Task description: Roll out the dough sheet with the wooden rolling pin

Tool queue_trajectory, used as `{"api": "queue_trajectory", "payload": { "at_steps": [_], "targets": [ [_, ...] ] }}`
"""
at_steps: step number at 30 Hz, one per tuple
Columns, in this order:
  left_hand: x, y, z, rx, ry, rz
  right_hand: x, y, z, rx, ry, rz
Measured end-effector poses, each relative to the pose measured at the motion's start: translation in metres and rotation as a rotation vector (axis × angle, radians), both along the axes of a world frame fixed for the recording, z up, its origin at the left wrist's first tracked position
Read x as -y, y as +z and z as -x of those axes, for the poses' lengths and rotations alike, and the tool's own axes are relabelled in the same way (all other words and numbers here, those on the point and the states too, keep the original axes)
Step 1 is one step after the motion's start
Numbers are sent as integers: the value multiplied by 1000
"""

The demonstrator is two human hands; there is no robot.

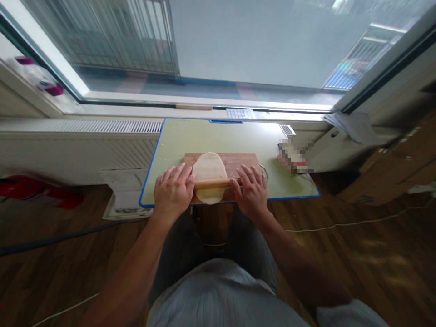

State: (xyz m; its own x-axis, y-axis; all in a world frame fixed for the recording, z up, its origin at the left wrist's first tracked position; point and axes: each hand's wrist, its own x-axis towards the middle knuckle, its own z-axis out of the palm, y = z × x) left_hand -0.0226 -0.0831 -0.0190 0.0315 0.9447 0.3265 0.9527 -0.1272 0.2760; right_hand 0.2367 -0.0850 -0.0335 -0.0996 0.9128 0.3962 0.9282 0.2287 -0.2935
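Note:
A wooden rolling pin [213,183] lies crosswise over a flat oval sheet of dough [209,166]. Most of the dough shows beyond the pin, with a smaller rounded part on my side of it. Under the dough is a reddish wooden cutting board [241,159] with a metal handle at its right end. My left hand [173,185] covers the left end of the pin, fingers together and pointing forward. At the other end my right hand [252,187] holds the pin, its thumb along the near side. The palms hide both pin ends.
The cutting board rests on a pale green tabletop [177,138] with a blue rim. A partly pixelated package [293,156] lies at its right. Behind stand a radiator [85,126] and a window. A cardboard box [391,159] is at right, a red object [41,190] at left; cables cross the floor.

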Motion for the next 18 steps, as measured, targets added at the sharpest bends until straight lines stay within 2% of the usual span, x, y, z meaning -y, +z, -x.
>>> {"api": "queue_trajectory", "payload": {
  "at_steps": [8,18],
  "targets": [
    [21,-7,1,36,-27,-26,32,-9,-7,-42,48,-61],
    [48,-15,0,125,-35,-60,57,-19,-7,-78,31,-85]
  ]
}}
